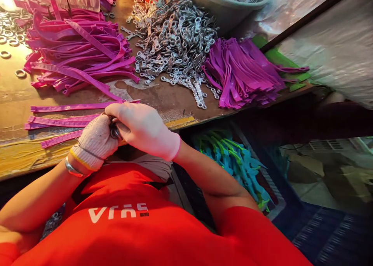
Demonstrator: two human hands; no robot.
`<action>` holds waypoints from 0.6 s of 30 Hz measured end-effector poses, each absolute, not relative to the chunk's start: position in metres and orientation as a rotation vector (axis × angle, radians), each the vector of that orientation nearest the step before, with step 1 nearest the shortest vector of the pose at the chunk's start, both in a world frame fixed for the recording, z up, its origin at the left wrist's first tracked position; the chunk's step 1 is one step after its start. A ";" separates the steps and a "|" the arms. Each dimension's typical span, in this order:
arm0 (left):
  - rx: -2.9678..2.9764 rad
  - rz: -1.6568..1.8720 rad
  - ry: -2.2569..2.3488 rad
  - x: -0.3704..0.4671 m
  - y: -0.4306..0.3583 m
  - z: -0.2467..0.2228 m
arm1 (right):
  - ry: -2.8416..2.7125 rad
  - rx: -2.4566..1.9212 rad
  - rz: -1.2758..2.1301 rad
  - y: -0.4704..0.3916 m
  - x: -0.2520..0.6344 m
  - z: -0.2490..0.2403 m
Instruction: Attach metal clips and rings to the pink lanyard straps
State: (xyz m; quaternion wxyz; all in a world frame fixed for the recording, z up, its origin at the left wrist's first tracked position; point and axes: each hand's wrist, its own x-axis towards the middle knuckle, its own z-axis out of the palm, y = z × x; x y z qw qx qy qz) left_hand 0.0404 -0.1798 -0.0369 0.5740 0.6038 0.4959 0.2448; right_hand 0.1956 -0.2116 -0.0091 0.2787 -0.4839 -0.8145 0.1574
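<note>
My left hand [97,141], in a knitted glove with a yellow cuff, is closed near the table's front edge. Small dark metal pieces [114,130] show between its thumb side and my right hand; their exact shape is mostly hidden. Pressed against it, my right hand [142,128] wears a smooth pale glove with a pink cuff. Its fingers are closed, and what they pinch is covered. Several flat magenta straps [65,121] lie beside and behind my left hand. Another magenta strap [75,107] reaches to just behind my fingers.
Farther back lie a heap of magenta straps [78,52], a pile of metal links [177,36] and a purple strap bundle [241,73]. Loose metal rings [13,42] are at left. A grey tub [227,11] stands behind. Below right, a crate holds blue-green pieces [236,161].
</note>
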 end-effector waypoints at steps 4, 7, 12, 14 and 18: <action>0.754 0.673 0.917 0.052 -0.175 -0.030 | -1.642 -1.260 0.811 -0.205 0.210 -0.012; 0.453 0.603 0.808 0.052 -0.176 -0.024 | -1.365 -1.290 1.006 -0.203 0.218 -0.018; 0.784 0.628 0.886 0.037 -0.184 -0.028 | -1.222 -1.288 1.158 -0.203 0.220 -0.032; 0.905 0.628 0.891 0.034 -0.187 -0.031 | -1.229 -1.293 1.148 -0.203 0.218 -0.036; 0.907 0.655 0.915 0.033 -0.190 -0.034 | -1.361 -1.319 1.095 -0.204 0.210 -0.040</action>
